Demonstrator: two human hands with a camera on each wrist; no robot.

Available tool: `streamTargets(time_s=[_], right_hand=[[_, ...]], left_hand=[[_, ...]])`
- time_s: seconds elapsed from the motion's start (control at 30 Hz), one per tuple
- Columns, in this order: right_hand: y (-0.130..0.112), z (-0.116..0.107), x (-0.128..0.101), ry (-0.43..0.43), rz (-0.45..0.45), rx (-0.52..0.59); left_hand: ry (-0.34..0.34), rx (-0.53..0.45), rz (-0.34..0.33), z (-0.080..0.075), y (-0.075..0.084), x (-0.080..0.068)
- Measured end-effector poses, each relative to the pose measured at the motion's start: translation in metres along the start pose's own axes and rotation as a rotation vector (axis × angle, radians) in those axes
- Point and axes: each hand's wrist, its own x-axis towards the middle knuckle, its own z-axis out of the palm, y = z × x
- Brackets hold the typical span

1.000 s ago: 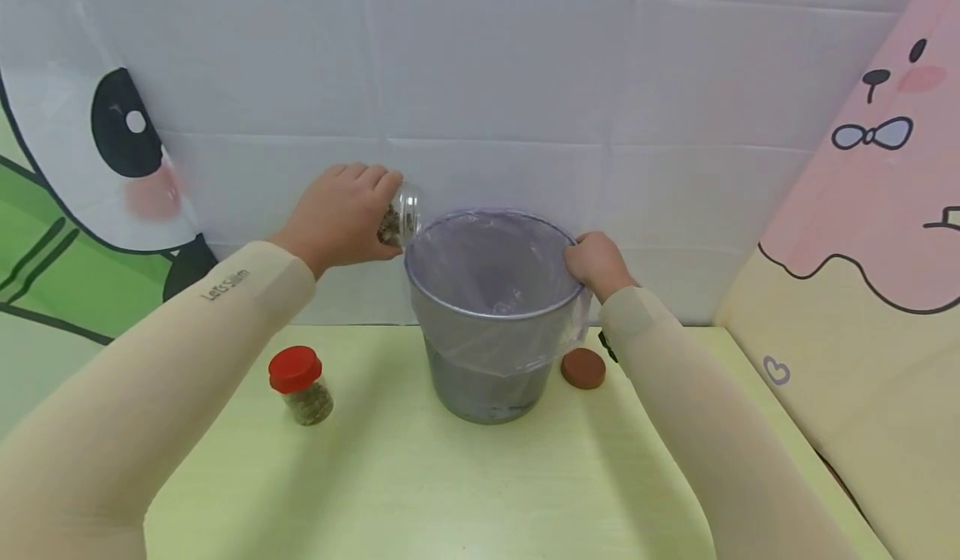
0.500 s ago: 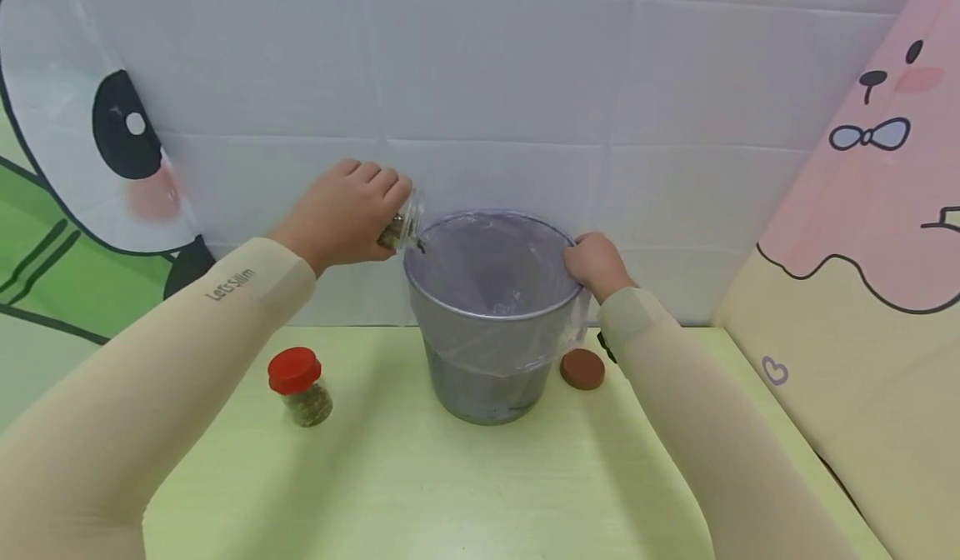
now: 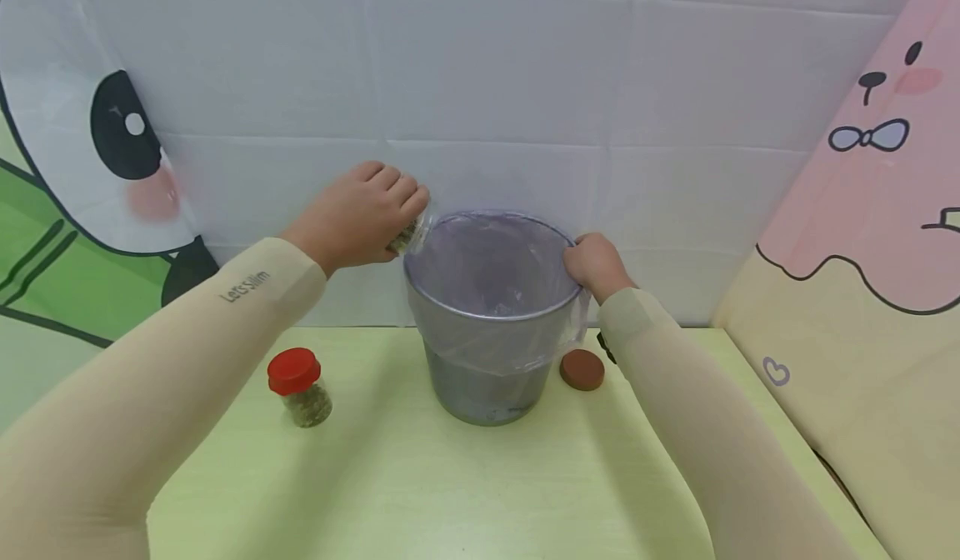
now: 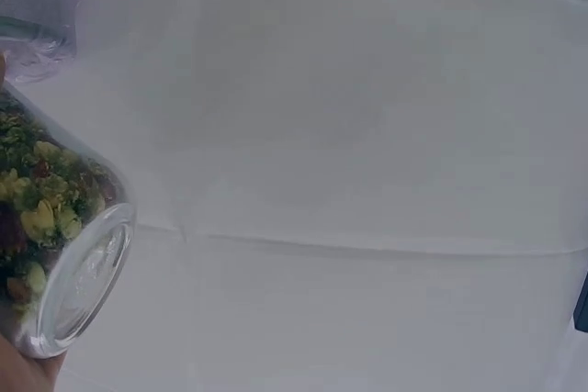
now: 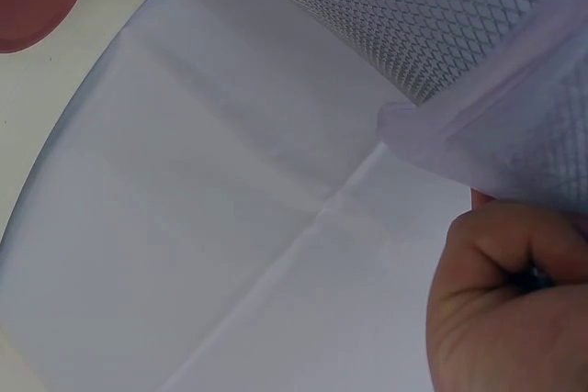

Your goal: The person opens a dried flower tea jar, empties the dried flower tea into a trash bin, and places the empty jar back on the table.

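Two hands busy | left hand [image 3: 360, 214] grips tilted jar [image 4: 50, 236] at bin [image 3: 491, 360] rim | right hand [image 3: 596, 264] seemingly pinches rim opposite

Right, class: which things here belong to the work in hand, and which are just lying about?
In use:
- left hand gripping the tilted glass jar of dried bits at the bin's rim
- right hand gripping the rim of the lined mesh bin

Lying about:
- red-capped jar on the table
- brown lid beside the bin
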Motion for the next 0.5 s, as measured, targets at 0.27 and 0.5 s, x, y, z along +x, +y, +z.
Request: streamTargets(time_s=[0.27,0.5], right_hand=[[0.0014,0.0003,0.0012,-0.002,0.004,0.008],[0.0018,0.0010,0.0030,-0.007,0.003,0.009]], left_hand=[[0.025,0.137,0.064,0.0021,0.0040,0.0041],[0.059,0.218,0.092,0.0056,0.0064,0.0078]])
